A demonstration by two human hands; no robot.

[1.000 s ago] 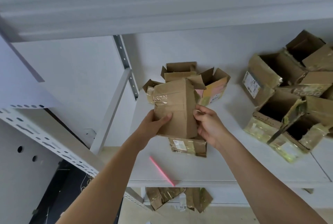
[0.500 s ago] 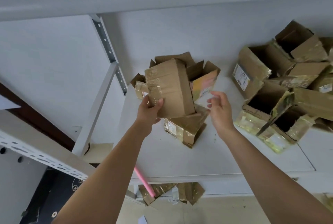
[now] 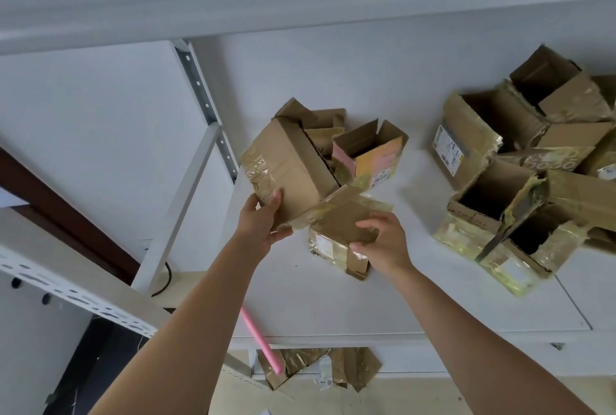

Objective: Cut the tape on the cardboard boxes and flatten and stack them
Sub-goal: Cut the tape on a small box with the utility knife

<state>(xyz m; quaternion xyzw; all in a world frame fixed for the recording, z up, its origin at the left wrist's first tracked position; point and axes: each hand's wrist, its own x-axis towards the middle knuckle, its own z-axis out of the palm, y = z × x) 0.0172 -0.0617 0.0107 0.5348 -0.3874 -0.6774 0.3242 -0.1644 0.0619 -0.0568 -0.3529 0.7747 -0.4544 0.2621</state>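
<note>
Matt cardboard box [image 3: 293, 174], glossy, seemingly plastic tape [image 3: 258, 169]

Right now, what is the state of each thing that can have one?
Held box: lifted, tilted, tape still on, bottom flap open.
Flap: pinched by right hand.
Left hand: grips the held box.
Pink box: open, standing on table.
Boxes at right: open, not flattened.
Pink cutter: lying at table edge, unused.

Box pile [image 3: 566, 154] cut off at right edge
</note>
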